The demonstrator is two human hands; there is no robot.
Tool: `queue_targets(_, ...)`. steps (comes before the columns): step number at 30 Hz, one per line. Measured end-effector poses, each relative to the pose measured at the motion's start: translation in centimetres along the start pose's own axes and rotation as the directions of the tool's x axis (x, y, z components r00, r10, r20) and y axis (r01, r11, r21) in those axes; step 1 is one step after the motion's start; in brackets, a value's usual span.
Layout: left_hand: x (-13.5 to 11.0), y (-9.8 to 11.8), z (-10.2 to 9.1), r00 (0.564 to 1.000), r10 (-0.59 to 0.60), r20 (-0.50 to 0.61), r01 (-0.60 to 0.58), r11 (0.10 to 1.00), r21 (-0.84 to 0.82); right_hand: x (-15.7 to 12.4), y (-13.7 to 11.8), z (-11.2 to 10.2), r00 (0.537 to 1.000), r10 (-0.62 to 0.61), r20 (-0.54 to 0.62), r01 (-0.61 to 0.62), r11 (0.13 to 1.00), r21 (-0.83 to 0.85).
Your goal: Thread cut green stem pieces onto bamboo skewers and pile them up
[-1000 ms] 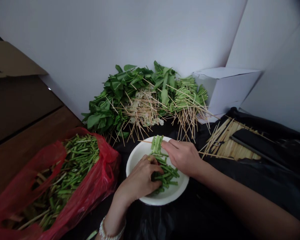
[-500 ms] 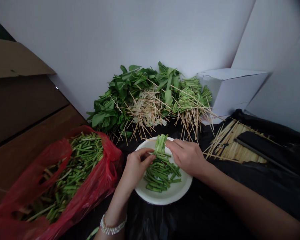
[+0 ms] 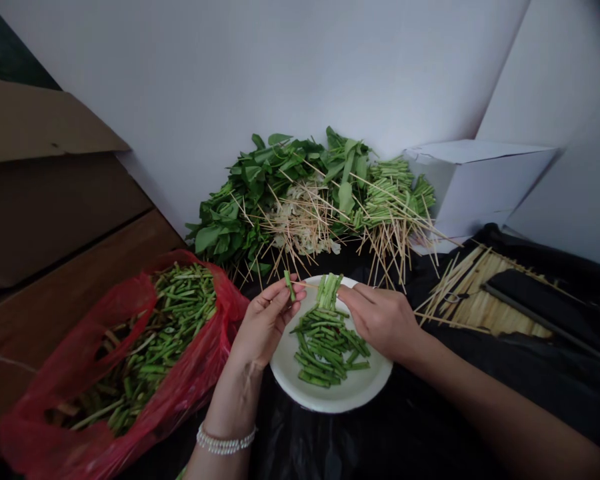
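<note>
Between the thumb and fingers of my left hand (image 3: 273, 313) is a short cut piece of green stem (image 3: 289, 285), at the tip of a thin wooden skewer (image 3: 307, 285). My right hand (image 3: 380, 319) is closed on that skewer, beside a row of green stem pieces (image 3: 329, 292) threaded side by side on it. Much of the skewer lies hidden in the right hand. Beneath both hands stands a white bowl (image 3: 313, 400) with loose cut green stems (image 3: 330, 347) in it.
On the left a red plastic bag (image 3: 190, 373) holds many cut stems. Behind the bowl lie leafy greens (image 3: 260, 167) and skewered stem bundles (image 3: 390, 183). Loose skewers (image 3: 467, 293) lie at right under a dark flat object (image 3: 525, 293). A white box (image 3: 495, 180) and cardboard box (image 3: 50, 200) flank them.
My left hand has come up from the stems in the bowl and holds a piece at the skewer's tip. My right hand keeps its grip. The view has shifted slightly.
</note>
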State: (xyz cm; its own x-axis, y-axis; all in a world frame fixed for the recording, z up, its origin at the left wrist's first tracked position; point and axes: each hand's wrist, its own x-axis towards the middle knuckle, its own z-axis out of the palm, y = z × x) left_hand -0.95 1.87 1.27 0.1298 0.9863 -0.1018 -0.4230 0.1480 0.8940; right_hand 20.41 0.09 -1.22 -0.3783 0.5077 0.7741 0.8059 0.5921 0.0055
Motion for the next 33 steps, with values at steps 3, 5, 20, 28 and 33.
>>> queue_targets(3,-0.04,0.08,0.03,1.000,-0.013,0.002,0.013,0.999,-0.032,-0.02,-0.03,0.01,1.000,-0.008,0.004,0.008,1.000,-0.009)
queue_targets(5,0.00,0.03,-0.05,1.000,-0.007,-0.002,0.007,0.999,-0.033,-0.05,-0.04,0.03,1.000,-0.010,0.018,0.010,1.000,-0.018)
queue_targets(20,0.09,-0.15,-0.01,0.997,0.058,-0.045,-0.058,0.998,-0.007,-0.12,-0.10,0.12,0.999,-0.028,0.026,0.030,0.999,-0.046)
queue_targets(28,0.21,-0.36,0.03,0.988,0.114,-0.102,-0.109,0.992,0.056,-0.06,-0.21,0.08,0.999,-0.032,0.021,0.033,0.999,-0.043)
queue_targets(33,0.23,-0.24,-0.08,0.988,0.095,-0.120,-0.096,0.995,-0.005,-0.22,-0.27,0.24,0.999,-0.031,0.014,0.031,0.999,-0.020)
